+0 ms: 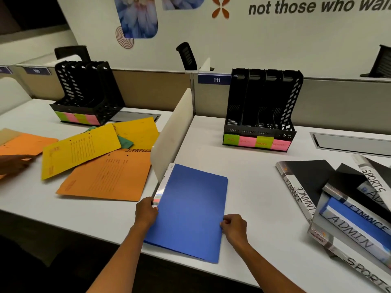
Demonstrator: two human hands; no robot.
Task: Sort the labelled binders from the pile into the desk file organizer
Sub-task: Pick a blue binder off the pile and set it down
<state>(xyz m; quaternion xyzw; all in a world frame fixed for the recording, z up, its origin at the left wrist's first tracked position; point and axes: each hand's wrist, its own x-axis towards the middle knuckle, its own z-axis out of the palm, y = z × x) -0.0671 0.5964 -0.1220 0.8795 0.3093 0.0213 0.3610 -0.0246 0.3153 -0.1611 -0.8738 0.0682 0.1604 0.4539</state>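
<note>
The left hand [146, 210] grips the blue binder [190, 210] at its left edge, near the spine, with the fingers curled around that edge. The right hand [233, 227] pinches the binder's right edge, its fingers bunched and bent on the cover.

The binder lies flat on the white desk [254, 176] between the two hands, with its near corner hanging a little over the desk's front edge. Its cover is plain blue, and a pale strip runs along the spine; any label there is too small to read.

Beyond the hands, at the back of the desk, stands the black file organizer [262, 111] with four slots and green and pink sticky notes [257, 141] along its base. To the right of the right hand lies the pile of binders [347, 208], with spines marked FINANCE, ADMIN and SPORTS.
</note>
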